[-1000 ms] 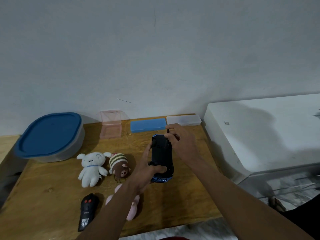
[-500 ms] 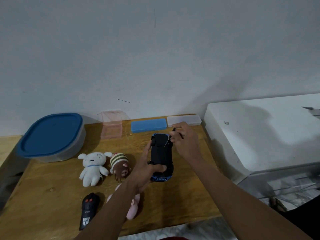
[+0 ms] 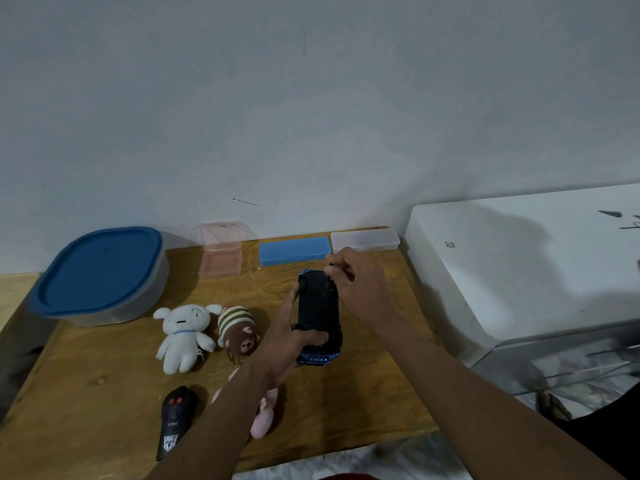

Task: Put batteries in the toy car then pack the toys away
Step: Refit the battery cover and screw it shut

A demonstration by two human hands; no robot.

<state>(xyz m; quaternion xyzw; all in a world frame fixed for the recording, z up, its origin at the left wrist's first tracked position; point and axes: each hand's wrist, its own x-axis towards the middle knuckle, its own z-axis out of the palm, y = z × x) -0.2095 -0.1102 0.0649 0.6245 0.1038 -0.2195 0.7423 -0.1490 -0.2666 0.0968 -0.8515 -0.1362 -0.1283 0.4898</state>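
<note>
A blue toy car lies upside down, its black underside facing up, over the wooden table. My left hand grips the car's near end, thumb across the underside. My right hand hovers at the car's far end, fingers pinched on a thin dark tool that looks like a small screwdriver; its tip meets the underside and is mostly hidden. A black remote lies near the front edge. No batteries are visible.
A white plush, a striped brown plush and a pink plush lie left of the car. A blue-lidded tub, pink clear box, blue case and clear case line the wall. A white appliance stands right.
My right hand drew the tool back from the car half a second ago and has now brought it down onto the far end of the underside. The left hand kept its grip.
</note>
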